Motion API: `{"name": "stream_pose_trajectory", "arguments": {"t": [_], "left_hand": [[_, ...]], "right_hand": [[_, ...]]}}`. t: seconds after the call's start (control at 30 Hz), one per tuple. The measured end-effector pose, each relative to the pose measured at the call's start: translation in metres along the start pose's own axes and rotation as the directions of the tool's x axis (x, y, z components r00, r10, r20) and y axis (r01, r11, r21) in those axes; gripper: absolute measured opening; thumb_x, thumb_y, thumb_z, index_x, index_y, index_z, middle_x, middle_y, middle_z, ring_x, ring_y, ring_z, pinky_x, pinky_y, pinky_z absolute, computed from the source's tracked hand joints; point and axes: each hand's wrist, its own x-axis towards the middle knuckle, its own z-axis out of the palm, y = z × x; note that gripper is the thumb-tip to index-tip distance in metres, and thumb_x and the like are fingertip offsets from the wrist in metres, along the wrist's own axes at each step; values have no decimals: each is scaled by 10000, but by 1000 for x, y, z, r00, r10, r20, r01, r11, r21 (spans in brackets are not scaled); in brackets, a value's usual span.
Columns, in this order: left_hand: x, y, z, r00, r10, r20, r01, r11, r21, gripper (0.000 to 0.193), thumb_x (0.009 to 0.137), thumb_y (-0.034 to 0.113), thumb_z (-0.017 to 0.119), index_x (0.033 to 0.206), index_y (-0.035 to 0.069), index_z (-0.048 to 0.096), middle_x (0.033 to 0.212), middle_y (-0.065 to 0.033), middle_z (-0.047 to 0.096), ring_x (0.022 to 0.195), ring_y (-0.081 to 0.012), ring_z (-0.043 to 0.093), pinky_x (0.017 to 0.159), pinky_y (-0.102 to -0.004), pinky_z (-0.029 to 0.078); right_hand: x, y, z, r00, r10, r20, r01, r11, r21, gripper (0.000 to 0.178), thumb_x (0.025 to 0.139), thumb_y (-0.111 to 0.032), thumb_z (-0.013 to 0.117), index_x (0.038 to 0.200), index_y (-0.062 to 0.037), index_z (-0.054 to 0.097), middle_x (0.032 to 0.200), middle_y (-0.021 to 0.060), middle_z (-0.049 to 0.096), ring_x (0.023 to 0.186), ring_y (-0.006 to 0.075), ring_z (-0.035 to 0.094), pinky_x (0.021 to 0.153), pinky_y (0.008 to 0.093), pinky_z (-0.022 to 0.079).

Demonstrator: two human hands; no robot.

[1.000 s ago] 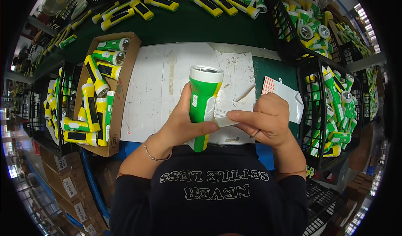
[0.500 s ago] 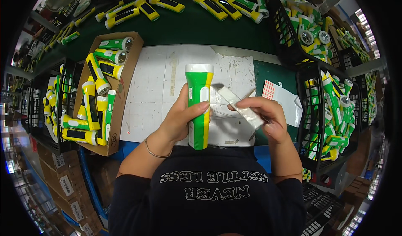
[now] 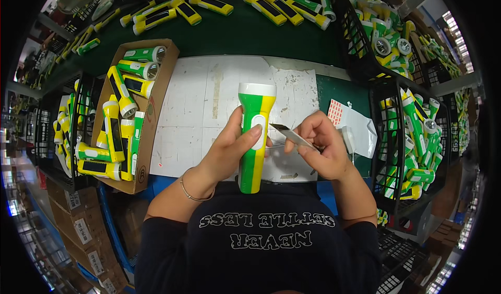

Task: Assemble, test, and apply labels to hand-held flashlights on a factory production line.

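A green and yellow flashlight (image 3: 252,163) with a white head is upright in front of my body, its head pointing away from me. My left hand (image 3: 228,147) is closed around its handle, thumb by the white switch panel. Just to the right, my right hand (image 3: 324,150) pinches a thin, flat grey-white piece (image 3: 293,136) with a dark end. That end comes close to the flashlight's side; I cannot tell whether they touch. Thin pale strands show between the two hands.
A cardboard box (image 3: 168,69) of flashlights stands left on the white work surface (image 3: 182,106). Black crates (image 3: 399,184) of flashlights line the right; another crate (image 3: 47,142) is far left. More flashlights (image 3: 209,4) lie along the back. A white sheet (image 3: 365,132) with red marks lies right.
The flashlight has shifted slightly right and toward me, and has rolled a little, bringing its switch panel more to the front. My right hand has turned the flat piece, which now looks narrower.
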Motion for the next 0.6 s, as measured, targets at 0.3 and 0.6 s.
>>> {"name": "stream_pose_trajectory", "arguments": {"t": [0.3, 0.6], "left_hand": [[-7, 4, 11, 966, 245, 83, -257, 880, 400, 917, 714, 153, 733, 1391, 14, 131, 1248, -125, 416, 1156, -205, 416, 947, -320, 381], [-8, 3, 12, 938, 330, 107, -326, 734, 595, 950, 727, 167, 731, 1392, -26, 81, 1281, -161, 381, 1197, -235, 377, 983, -334, 342]], "right_hand": [[13, -18, 14, 915, -376, 143, 360, 606, -710, 237, 620, -49, 722, 829, -108, 628, 637, 31, 545, 502, 198, 533, 428, 281, 392], [13, -19, 16, 943, -304, 132, 321, 736, -596, 235, 631, -27, 713, 845, -85, 636, 705, 61, 627, 576, 205, 613, 498, 267, 462]]}}
